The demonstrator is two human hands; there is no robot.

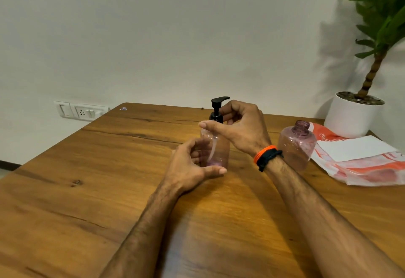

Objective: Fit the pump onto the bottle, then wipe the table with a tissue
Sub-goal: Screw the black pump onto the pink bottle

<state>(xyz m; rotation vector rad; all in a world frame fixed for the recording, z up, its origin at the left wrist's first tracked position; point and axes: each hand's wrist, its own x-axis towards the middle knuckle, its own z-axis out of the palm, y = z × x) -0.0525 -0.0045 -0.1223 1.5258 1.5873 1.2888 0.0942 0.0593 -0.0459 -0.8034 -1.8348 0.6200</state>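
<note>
- While the bottle (215, 148) stands upright on the table (87, 190), my left hand (188, 166) curls around its base.
- My right hand (241, 124) pinches the black pump (217, 109) collar at the neck.
- A second, uncapped bottle (297, 144) stands nearby, right.

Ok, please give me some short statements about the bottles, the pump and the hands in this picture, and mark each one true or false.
1. The black pump sits on top of the bottle between the hands. True.
2. The second bottle also has a pump. False: its neck is open, with no pump or cap.
3. The right hand is up at the pump's collar. True.
4. The left hand lies flat on the table, far from the bottle. False: its fingers curl around the bottle's lower part.
5. A tissue is in the right hand. False: the white sheet lies on the packaging by the plant pot.
</note>
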